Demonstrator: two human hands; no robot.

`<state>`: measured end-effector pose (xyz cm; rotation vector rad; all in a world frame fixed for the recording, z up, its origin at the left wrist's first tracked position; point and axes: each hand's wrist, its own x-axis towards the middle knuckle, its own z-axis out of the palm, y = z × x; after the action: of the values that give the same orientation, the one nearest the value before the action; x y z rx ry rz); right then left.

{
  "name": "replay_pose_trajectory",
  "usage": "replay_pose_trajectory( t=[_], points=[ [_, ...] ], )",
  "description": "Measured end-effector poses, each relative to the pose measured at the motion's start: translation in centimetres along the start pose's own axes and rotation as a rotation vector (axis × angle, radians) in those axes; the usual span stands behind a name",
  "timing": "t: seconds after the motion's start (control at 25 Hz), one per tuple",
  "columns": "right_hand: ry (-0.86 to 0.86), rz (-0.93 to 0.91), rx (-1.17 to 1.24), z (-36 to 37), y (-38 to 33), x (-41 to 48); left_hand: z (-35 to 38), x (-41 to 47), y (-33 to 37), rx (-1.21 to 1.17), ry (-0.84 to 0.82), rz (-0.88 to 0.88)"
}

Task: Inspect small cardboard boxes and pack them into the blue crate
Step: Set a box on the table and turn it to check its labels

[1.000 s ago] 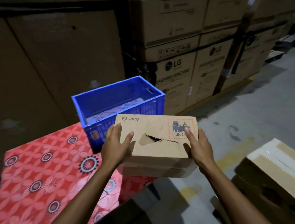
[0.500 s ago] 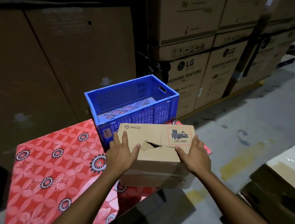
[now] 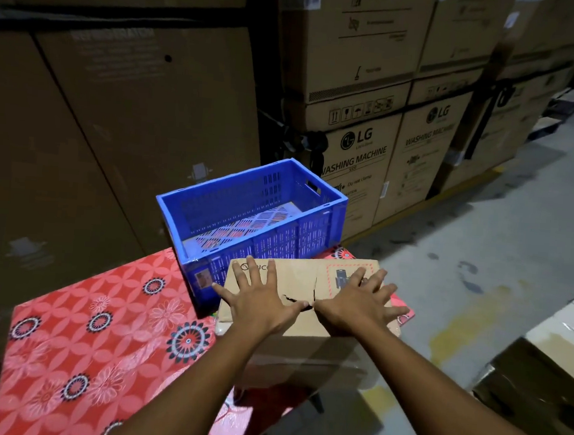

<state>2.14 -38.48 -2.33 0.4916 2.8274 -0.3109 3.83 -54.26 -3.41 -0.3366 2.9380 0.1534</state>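
Cardboard box (image 3: 300, 275) is sitting on the red tablecloth (image 3: 98, 322), just in front of the blue crate (image 3: 247, 184). Left hand (image 3: 258, 302) and right hand (image 3: 354, 305) are both pressing flat on its torn top with fingers spread wide, gripping nothing, probably checking the damage.

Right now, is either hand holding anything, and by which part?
Nothing is gripped: left hand and right hand lie flat, fingers spread, on the cardboard box's torn top.

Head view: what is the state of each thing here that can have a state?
Brown cardboard PICO box: closed, top torn in the middle, resting on the red flowered table.
Blue plastic crate: upright, open-topped, no box visible inside.
Left hand: flat, fingers spread, pressing the box top.
Right hand: flat, fingers spread, pressing the box top.
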Motion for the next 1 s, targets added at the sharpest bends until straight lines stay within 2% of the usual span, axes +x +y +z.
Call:
replay_pose_trajectory(
  t=[0.28, 0.56, 0.72, 0.8, 0.92, 1.0],
  points=[
    [0.106, 0.047, -0.048, 1.9, -1.4, 0.5, 0.0, -0.1, 0.8, -0.042, 0.010, -0.042],
    [-0.047, -0.047, 0.042, 0.1, 0.7, 0.5, 0.0, 0.4, -0.6, -0.076, 0.078, 0.026],
    [-0.020, -0.120, 0.134, -0.2, 2.3, 0.4, 0.6, 0.1, -1.1, -0.145, 0.193, 0.058],
    [0.024, -0.138, 0.158, 0.1, 2.8, 0.1, 0.6, 0.2, -1.8, -0.325, 0.275, 0.071],
    [0.127, -0.179, 0.065, 1.2, 3.0, -0.6, 0.8, -0.1, -2.3, -0.584, 0.416, -0.011],
    [0.204, -0.202, -0.016, 1.8, 3.0, -1.1, 1.0, -0.5, -1.9, -0.547, 0.474, -0.095]
  ],
)
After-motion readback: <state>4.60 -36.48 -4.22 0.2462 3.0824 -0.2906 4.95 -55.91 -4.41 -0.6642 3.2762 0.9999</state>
